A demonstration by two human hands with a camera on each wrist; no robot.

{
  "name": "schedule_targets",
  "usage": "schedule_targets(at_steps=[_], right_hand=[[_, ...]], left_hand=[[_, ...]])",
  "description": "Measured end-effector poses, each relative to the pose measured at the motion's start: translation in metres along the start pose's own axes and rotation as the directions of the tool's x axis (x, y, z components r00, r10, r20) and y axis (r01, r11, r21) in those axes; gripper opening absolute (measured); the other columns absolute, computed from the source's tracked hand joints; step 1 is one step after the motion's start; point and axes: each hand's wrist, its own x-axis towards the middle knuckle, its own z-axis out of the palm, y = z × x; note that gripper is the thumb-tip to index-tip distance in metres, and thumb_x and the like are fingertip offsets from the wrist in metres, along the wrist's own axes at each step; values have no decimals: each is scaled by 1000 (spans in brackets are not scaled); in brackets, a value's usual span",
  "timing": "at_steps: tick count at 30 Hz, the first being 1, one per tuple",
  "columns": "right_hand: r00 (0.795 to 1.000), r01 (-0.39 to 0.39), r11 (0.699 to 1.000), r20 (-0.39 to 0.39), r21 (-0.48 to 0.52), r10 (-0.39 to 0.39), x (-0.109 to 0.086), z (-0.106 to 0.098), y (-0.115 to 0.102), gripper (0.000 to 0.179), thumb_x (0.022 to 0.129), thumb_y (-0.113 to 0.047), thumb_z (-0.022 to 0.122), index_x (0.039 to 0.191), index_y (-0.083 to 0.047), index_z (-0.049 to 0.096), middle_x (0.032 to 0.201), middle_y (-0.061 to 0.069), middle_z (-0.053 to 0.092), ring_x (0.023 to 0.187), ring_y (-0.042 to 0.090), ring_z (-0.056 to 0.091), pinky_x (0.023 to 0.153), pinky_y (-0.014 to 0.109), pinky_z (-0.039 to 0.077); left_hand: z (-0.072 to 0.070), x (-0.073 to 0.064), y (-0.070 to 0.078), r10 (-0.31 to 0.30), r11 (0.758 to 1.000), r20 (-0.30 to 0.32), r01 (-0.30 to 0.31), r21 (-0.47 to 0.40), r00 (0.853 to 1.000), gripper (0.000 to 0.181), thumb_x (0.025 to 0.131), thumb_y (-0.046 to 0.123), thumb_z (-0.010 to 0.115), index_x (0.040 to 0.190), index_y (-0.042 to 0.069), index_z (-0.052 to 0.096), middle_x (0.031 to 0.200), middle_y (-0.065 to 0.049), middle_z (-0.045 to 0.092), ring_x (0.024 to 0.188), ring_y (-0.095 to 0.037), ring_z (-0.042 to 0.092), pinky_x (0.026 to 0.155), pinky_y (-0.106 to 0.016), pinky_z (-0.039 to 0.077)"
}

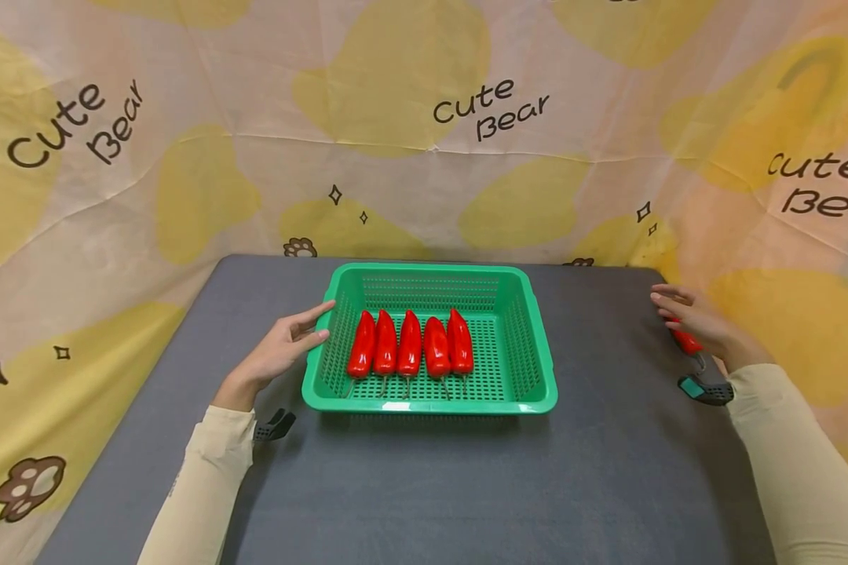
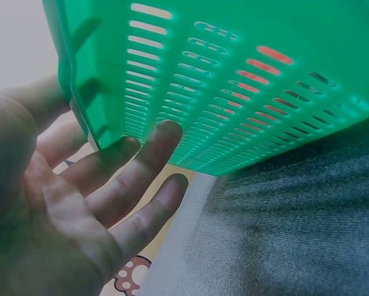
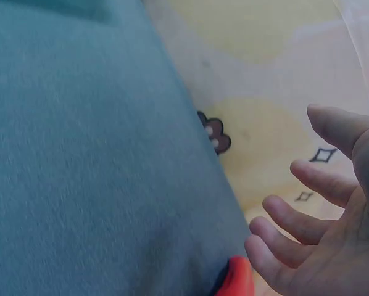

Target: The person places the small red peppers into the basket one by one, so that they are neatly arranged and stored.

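A green plastic basket with slotted walls stands on the table, holding a row of several red peppers, stems toward the near side. My left hand is at the basket's left rim, thumb and index finger touching it. In the left wrist view, the other fingers are spread loosely beside the slotted outer wall. At the far right, my right hand hovers with relaxed fingers over another red pepper, partly hidden by the hand. Only one end of that pepper shows in the right wrist view.
The grey cloth-covered table reaches back to a printed cloth backdrop, which also runs along both sides. The single pepper lies near the table's right edge. Dark wrist straps sit at both cuffs.
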Motion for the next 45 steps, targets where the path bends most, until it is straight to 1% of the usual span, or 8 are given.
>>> schedule_targets(at_steps=[6,10,17,23,27,30,34,45], right_hand=[[999,-14,1000,-49,-20,13,-5,-13,14,18,102,-45,39,120,-44,36,108,-33,38,94,-19,46,84,13,44],[997,-46,999,-59,-11,46,-6,-18,22,26,102,-48,38,127,-44,32,108,-32,35,123,21,45,107,43,39],[994,-107,994,-29,8,107,-4,-18,37,62,101,-50,38,152,-20,19,147,12,31,143,52,7,115,67,15],[987,-155,987,-41,-53,152,-3,-14,43,80,103,-48,30,152,7,0,155,39,1,139,55,12,112,64,25],[986,-154,984,-70,-88,148,-4,-13,46,73,104,-41,29,150,12,5,151,44,4,136,58,16,108,63,31],[987,-131,983,-108,-128,118,-2,-12,52,63,105,-30,28,148,13,11,149,45,14,131,55,25,94,36,48],[984,-116,982,-153,-152,93,3,-11,61,54,102,-14,33,146,14,19,145,47,21,125,54,33,67,8,39],[974,-133,966,-208,-224,86,8,-7,70,64,98,-15,51,146,12,19,136,52,29,114,52,42,62,8,39]], left_hand=[[2,0,-2,7,1000,3,-7,-2,1000,59,99,32,54,153,23,31,162,-1,24,145,-32,33,109,-55,39],[3,-1,-2,12,1000,-3,-12,7,1000,59,99,32,55,153,22,32,162,-3,24,146,-34,32,109,-56,38],[1,-2,-1,12,1000,-8,-12,-6,1000,59,99,31,54,153,23,32,162,0,24,147,-32,29,111,-55,37],[0,0,0,12,1000,-17,-11,27,1000,58,99,32,54,152,23,32,162,-4,25,144,-36,35,110,-57,36],[0,2,-2,17,999,-18,-16,34,1000,58,99,31,54,152,23,33,161,-5,26,143,-37,36,110,-58,37],[0,2,-2,25,999,-13,-25,35,1000,57,99,30,54,152,21,33,161,-5,26,143,-38,35,110,-59,36],[0,2,-1,26,999,-11,-26,33,1000,57,100,29,54,152,21,33,162,-5,25,144,-38,33,110,-59,35],[0,0,-1,7,1000,-13,-7,13,1000,59,99,33,55,152,23,33,161,-1,26,145,-33,33,111,-57,36]])
